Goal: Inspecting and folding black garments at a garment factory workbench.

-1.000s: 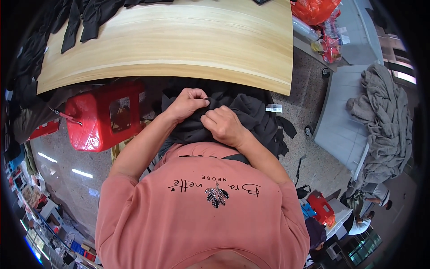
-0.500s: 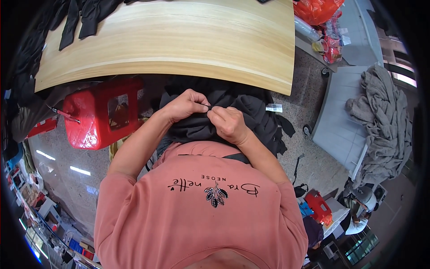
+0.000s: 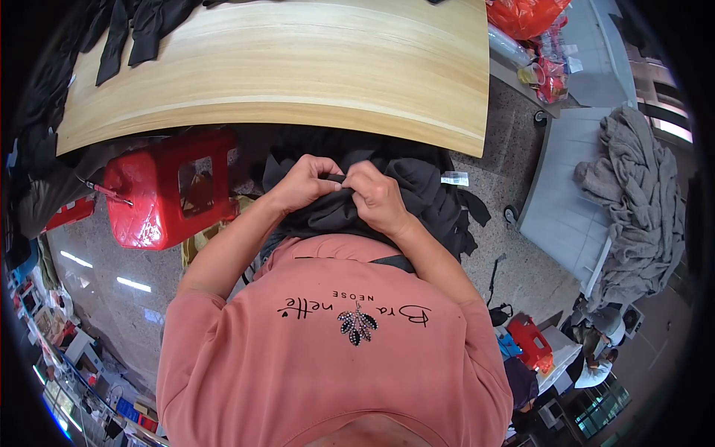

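Note:
A dark garment (image 3: 320,220) lies bunched over my lap, partly beneath the table edge. My left hand (image 3: 304,182) pinches a narrow fold of its cloth between thumb and fingers. Close beside it, my right hand (image 3: 374,195) is closed on the same strip, knuckles up and fingers curled. Only a short dark piece shows between the two hands; what lies under the right fingers is hidden. A white label (image 3: 454,178) sticks out at the garment's right side.
A wooden table (image 3: 283,67) spans the space ahead, with dark clothes (image 3: 153,30) at its far left. On the left stands a red plastic stool (image 3: 145,197). A wheeled grey cart (image 3: 566,201) on the right carries a grey cloth heap (image 3: 633,194). People sit at the lower right.
My right hand has turned and risen slightly, its fingers curling more over the cloth. The left hand has shifted a little, still pinching. More of the dark strip shows between them.

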Tool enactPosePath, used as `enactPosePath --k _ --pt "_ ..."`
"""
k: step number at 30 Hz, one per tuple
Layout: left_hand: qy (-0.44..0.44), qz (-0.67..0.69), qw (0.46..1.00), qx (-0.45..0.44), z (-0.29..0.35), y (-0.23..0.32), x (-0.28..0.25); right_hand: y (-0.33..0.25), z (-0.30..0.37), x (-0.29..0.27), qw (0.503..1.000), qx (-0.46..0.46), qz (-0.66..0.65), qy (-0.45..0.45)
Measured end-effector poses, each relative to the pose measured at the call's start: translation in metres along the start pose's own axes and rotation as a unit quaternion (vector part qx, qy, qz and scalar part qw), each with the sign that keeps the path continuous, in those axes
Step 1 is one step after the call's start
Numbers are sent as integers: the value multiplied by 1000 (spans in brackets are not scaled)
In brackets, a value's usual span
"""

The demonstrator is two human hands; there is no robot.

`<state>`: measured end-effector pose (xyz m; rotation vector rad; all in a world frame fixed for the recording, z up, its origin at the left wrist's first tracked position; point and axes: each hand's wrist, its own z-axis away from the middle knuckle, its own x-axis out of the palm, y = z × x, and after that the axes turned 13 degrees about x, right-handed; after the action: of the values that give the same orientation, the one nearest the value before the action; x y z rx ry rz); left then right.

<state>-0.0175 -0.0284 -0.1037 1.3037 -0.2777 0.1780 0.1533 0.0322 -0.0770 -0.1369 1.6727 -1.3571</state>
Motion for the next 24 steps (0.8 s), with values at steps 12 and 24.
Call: enactPosePath --k 12,24 --pt "45 -86 993 60 5 -5 5 8 -8 2 986 123 -107 -41" --pt "73 -117 987 79 7 -10 7 13 -8 4 993 90 12 -75"
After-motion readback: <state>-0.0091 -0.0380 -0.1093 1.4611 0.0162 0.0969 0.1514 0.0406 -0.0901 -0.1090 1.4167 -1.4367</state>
